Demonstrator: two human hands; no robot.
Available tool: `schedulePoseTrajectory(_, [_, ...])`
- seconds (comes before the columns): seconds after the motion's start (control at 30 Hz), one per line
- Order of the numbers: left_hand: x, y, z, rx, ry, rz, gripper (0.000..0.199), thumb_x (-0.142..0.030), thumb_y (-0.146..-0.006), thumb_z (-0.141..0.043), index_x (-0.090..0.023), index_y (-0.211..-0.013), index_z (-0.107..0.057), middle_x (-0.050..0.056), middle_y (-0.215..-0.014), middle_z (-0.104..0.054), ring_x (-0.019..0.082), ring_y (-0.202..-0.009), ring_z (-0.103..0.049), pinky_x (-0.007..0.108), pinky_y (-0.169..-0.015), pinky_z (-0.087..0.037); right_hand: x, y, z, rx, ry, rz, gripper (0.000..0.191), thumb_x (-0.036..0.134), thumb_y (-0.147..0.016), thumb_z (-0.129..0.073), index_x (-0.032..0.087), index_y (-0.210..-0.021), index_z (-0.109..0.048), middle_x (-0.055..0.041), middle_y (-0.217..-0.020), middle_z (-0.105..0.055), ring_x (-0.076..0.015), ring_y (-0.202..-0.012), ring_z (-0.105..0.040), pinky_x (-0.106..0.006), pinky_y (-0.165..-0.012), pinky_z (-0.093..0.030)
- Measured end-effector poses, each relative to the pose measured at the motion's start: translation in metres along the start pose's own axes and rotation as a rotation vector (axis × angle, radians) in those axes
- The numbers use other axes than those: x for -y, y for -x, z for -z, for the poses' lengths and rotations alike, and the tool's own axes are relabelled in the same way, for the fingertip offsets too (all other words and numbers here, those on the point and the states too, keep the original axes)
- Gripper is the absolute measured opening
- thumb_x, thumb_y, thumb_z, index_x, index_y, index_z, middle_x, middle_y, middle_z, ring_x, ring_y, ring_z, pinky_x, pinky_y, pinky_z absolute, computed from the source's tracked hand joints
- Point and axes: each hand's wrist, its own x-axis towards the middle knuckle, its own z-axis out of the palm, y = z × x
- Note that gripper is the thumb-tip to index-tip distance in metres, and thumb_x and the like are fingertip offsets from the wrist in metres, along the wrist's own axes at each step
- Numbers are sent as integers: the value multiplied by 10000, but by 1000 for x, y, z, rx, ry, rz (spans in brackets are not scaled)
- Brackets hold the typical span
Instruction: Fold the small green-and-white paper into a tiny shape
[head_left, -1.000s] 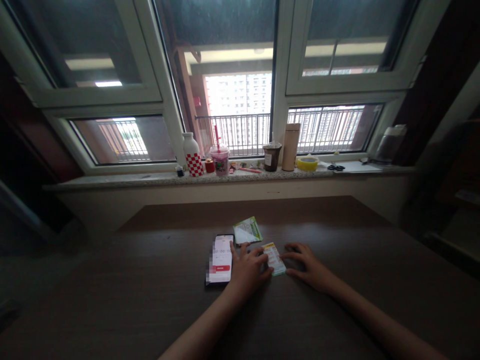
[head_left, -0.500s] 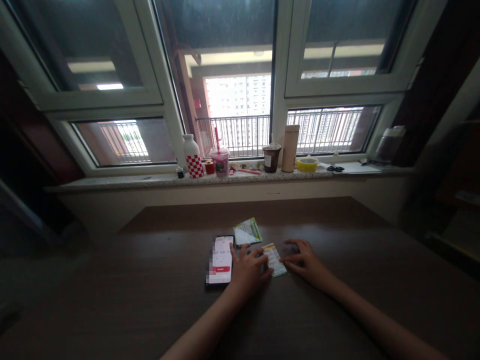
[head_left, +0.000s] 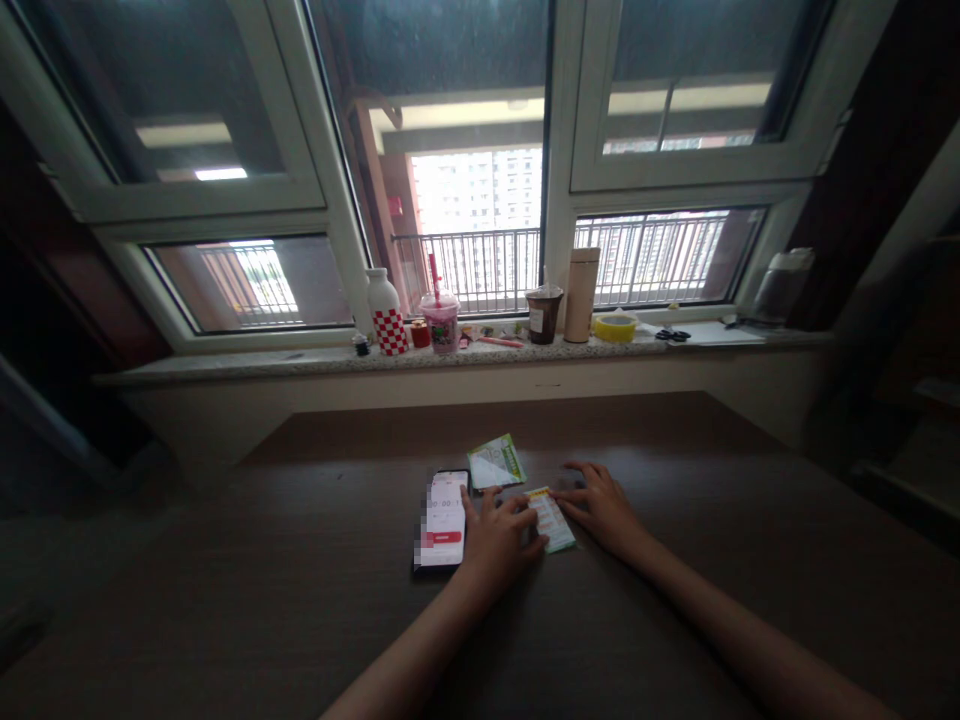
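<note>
Looking at small flat rectangular white-and-green printed packet with orange-yellow top band [head_left: 553,526], lying on dark brown wood-look bench [head_left: 262,620] between left-hand grip [head_left: 501,535] and right-hand grip [head_left: 601,505]. Would guess light, thin, floppy film; apt to slide or crease if pushed, unlikely to break. Best pinned flat near middle, pinched at free right edge or corner. On left: spread open, fingertips at left edge, not clamped. On right: open too, with index out at upper right corner; can't tell touching from hovering. Just beyond: squarish green-and-white packet [head_left: 496,462], flat. Beside left-hand grip: black-edged phone with lit white screen [head_left: 444,550]. Further back: speckled stone sill [head_left: 225,365].
</note>
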Motion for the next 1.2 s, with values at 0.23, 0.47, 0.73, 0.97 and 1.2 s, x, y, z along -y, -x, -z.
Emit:
schedulePoseTrajectory(0.23, [0, 0, 0, -1, 8, 1, 209, -476, -812, -626, -365, -987, -652, -67, -1272, -611, 361, -1290, -362, 777, -1022, 37, 7, -7, -1, -25, 56, -60, 210, 372, -869, -590, 390, -1028, -725, -61, -1343, -485, -299, -1242, -387, -476, -986, -391])
schedulePoseTrajectory(0.47, [0, 0, -1, -9, -7, 9, 203, -479, -802, -638, -354, -961, -652, -65, -1259, -619, 368, -1294, -355, 783, -1014, 34, -1, -8, -11, -70, 6, -72, 206, 371, -851, -610, 399, -1020, -725, -55, -1317, -507, -299, -1229, -404, -484, -975, -390])
schedulePoseTrajectory(0.73, [-1, 0, 0, -7, 6, 5, 207, -483, -807, -628, -360, -972, -654, -59, -1265, -614, 357, -1293, -352, 779, -1020, 35, -12, -14, -17, -128, -167, -22, 135, 309, -762, -709, 302, -882, -771, -66, -1281, -528, -280, -1214, -421, -446, -1038, -354])
schedulePoseTrajectory(0.97, [-3, 1, 4, 19, 7, 21, 226, -499, -821, -604, -366, -995, -660, -48, -1276, -609, 363, -1304, -334, 779, -1019, 49, -6, -22, -10, -17, -131, -43, 88, 315, -766, -710, 310, -829, -772, -53, -1237, -562, -272, -1212, -424, -438, -1018, -359])
schedulePoseTrajectory(1.2, [-6, 1, 8, 42, -16, 32, 240, -504, -824, -597, -367, -1011, -661, -50, -1291, -599, 367, -1309, -336, 777, -1024, 42, -7, -15, 1, 56, -135, 35, 171, 349, -772, -710, 331, -934, -761, -57, -1254, -561, -275, -1206, -450, -432, -1020, -359])
